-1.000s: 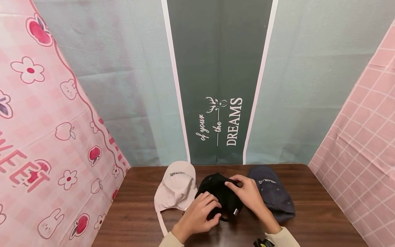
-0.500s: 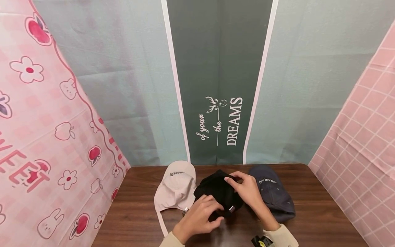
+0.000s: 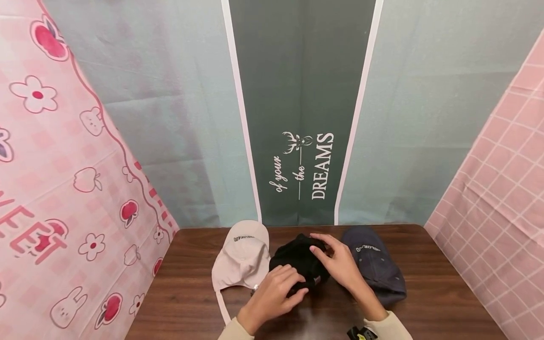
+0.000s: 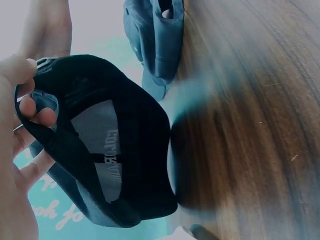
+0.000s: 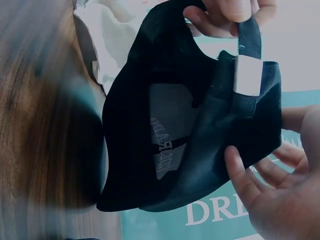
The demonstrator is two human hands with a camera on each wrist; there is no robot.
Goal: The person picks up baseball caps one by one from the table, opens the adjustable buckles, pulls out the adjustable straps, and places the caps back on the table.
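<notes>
Between my hands, low in the head view, is a black baseball cap [image 3: 293, 257]. Its hollow inside faces me in both wrist views, with a pale printed panel [image 4: 100, 132] inside. My left hand [image 3: 274, 293] pinches the back strap, its fingers curled through the strap opening. My right hand [image 3: 342, 264] grips the cap's far right edge, the thumb [image 5: 240, 170] on the near side and the other fingers behind. A metal buckle [image 5: 248, 75] sits on the strap between the hands in the right wrist view. Whether the cap touches the table is unclear.
A white cap [image 3: 244, 257] with a hanging strap lies to the left on the wooden table [image 3: 187, 283]. To the right lies a navy cap [image 3: 378, 269], partly behind my right forearm. Printed cloths hang at the back and both sides.
The black cap has tipped, and its buckle has shifted slightly left and up in the head view. My right fingers have slid a little left along its edge. Both other caps stay put.
</notes>
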